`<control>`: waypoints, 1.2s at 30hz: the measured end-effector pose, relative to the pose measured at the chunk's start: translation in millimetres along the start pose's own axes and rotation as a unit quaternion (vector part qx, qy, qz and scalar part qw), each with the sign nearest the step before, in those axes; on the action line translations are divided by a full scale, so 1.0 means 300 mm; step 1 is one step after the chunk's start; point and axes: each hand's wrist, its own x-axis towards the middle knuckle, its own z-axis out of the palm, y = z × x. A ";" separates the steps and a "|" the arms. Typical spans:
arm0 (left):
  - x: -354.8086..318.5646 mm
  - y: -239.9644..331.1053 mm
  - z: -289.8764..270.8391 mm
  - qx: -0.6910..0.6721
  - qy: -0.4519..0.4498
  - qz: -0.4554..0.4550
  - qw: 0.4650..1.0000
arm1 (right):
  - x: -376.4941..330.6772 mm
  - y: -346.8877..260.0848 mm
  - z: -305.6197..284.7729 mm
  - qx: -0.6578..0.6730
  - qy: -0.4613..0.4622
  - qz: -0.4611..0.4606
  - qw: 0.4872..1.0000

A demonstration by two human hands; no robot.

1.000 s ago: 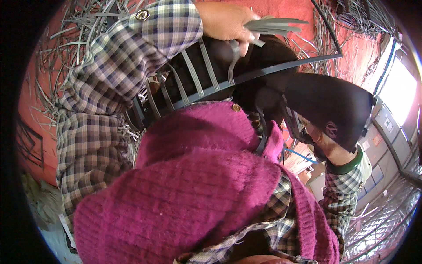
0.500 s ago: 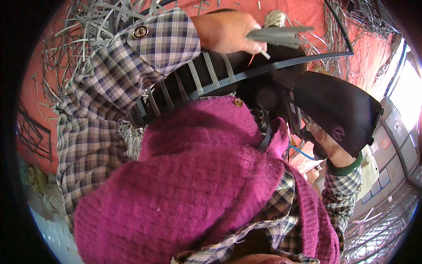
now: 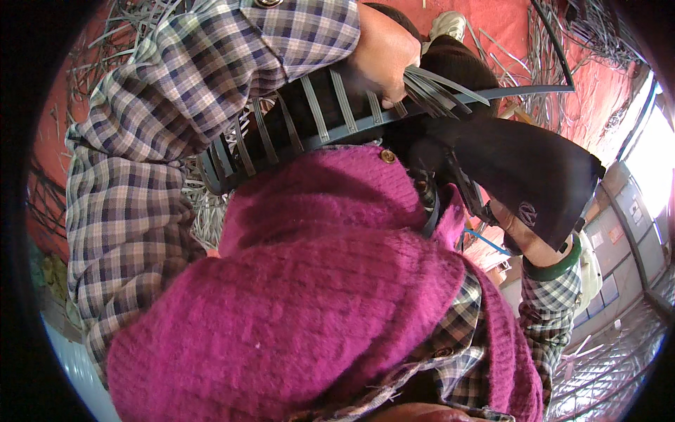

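My left hand (image 3: 385, 56) is closed round a bundle of flat grey strips (image 3: 441, 93) that fan out to the right. Its fingertips are at the rail of a dark frame (image 3: 320, 139), by a short strip end. Several grey strips (image 3: 314, 109) cross the frame side by side, their near ends on the rail. My right hand (image 3: 519, 228) is partly hidden under a black panel (image 3: 534, 179) and is wrapped round a dark hand tool (image 3: 465, 176). The tool's kind is not clear. A blue hose (image 3: 489, 241) runs near it.
Loose grey strips (image 3: 130, 32) lie heaped on the red floor (image 3: 598, 105), with more at the upper right (image 3: 605, 32). A shoe (image 3: 448, 25) shows beyond the frame. My magenta knitted garment (image 3: 295, 281) fills the middle, against the frame's near side.
My left hand has come down toward the frame's rail with the bundle, whose strips now slant down to the right. My right hand and the tool have barely moved.
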 end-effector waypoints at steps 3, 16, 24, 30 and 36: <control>0.022 -0.019 0.008 0.017 -0.007 0.029 0.999 | 0.001 -0.021 0.000 -0.165 0.013 -0.059 0.984; 0.057 -0.057 0.028 0.051 -0.004 0.089 0.995 | 0.045 -0.023 0.013 -0.268 -0.007 -0.077 0.960; 0.078 -0.082 0.025 0.051 -0.024 0.115 0.992 | 0.085 -0.025 0.015 -0.261 -0.065 -0.050 0.962; 0.103 -0.104 0.038 0.056 -0.039 0.128 0.989 | 0.103 -0.028 0.053 -0.225 -0.009 -0.053 0.973; 0.164 -0.171 0.055 0.030 -0.067 0.162 0.984 | 0.133 -0.038 0.049 -0.262 0.022 -0.120 0.957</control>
